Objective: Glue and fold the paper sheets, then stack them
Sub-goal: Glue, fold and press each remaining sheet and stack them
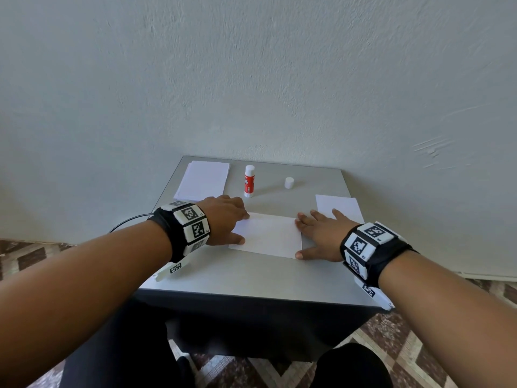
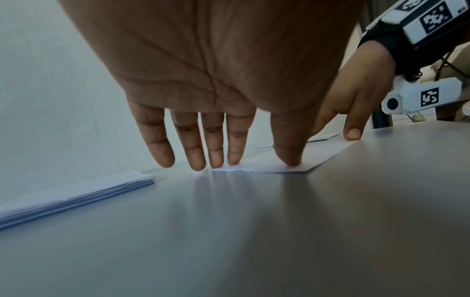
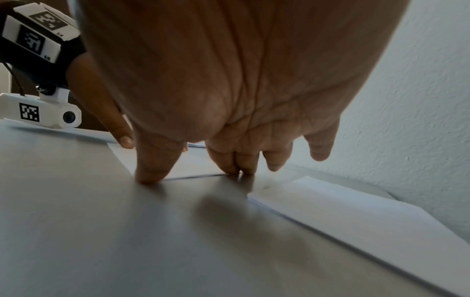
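Note:
A folded white sheet [image 1: 268,236] [image 2: 318,154] [image 3: 193,166] lies in the middle of the grey table [image 1: 251,278]. My left hand [image 1: 226,224] [image 2: 218,158] presses its left edge with straight fingers and thumb. My right hand [image 1: 316,236] [image 3: 203,172] presses the sheet's right edge, fingers straight and spread. A stack of white sheets [image 1: 202,180] [image 2: 76,195] lies at the back left. Another white sheet [image 1: 338,207] [image 3: 343,207] lies at the right edge, partly under my right fingers. A red-and-white glue stick [image 1: 249,181] stands uncapped behind the left hand, its white cap [image 1: 289,182] apart to the right.
The table stands against a pale textured wall [image 1: 251,79]. Its near edge [image 1: 251,296] lies just above my knees. Bare table surface stretches between the folded sheet and that edge. A black cable [image 1: 128,222] runs off the left wrist. Patterned floor tiles [image 1: 419,345] surround the table.

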